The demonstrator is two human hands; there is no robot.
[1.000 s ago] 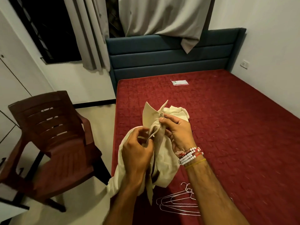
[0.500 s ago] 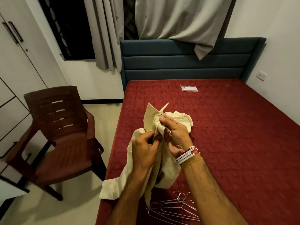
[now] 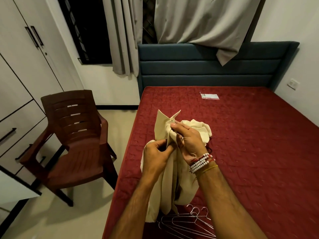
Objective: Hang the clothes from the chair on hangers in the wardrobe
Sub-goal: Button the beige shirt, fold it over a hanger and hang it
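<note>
Both my hands are busy on the cream cotton shirt (image 3: 165,187), which I hold up over the near left corner of the red quilted bed (image 3: 250,152). My right hand (image 3: 188,140) pinches the fabric just under the pointed collar (image 3: 162,125), thumb and forefinger pressed together at what looks like the top button. My left hand (image 3: 155,156) pinches the front edge a little lower, touching the right. The shirt's long axis runs from the collar, up and away from me, down to the hem hanging near the bed's edge. The bundle of thin wire hangers (image 3: 193,215) lies flat on the bed below the hem and close to me, hooks pointing away, just under my right forearm, so I judge the right hand the nearer for picking one up. The brown plastic chair (image 3: 74,135) and white wardrobe (image 3: 25,66) stand to my left.
</note>
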